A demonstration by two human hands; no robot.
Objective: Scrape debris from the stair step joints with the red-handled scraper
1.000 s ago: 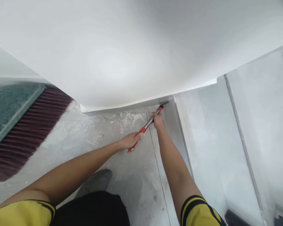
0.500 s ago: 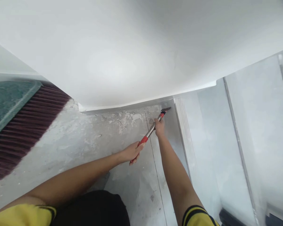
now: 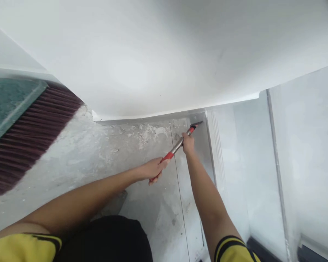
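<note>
A handheld scraper (image 3: 177, 146) with red grips, a bare metal shaft and a thin dark blade slants across the dusty tile floor (image 3: 142, 203). My left hand (image 3: 154, 170) is closed around the red grip at its lower end. Farther up, my right hand (image 3: 188, 142) wraps the metal shaft just below the red collar. The blade lies near the corner where the floor meets the white wall (image 3: 131, 72) and a pale edge on the right. Whether the blade touches the floor cannot be made out.
On the left stands a broom with a green head (image 3: 13, 105) and dark maroon bristles (image 3: 35, 134). White plaster residue (image 3: 150, 134) marks the floor along the wall's foot. Pale stair-like ledges (image 3: 251, 153) run down the right side. My dark-clothed knee (image 3: 106, 240) is below.
The scraper and my right hand have shifted slightly right and up in the picture, blade closer to the pale edge. The view has moved a little; both hands keep their hold.
</note>
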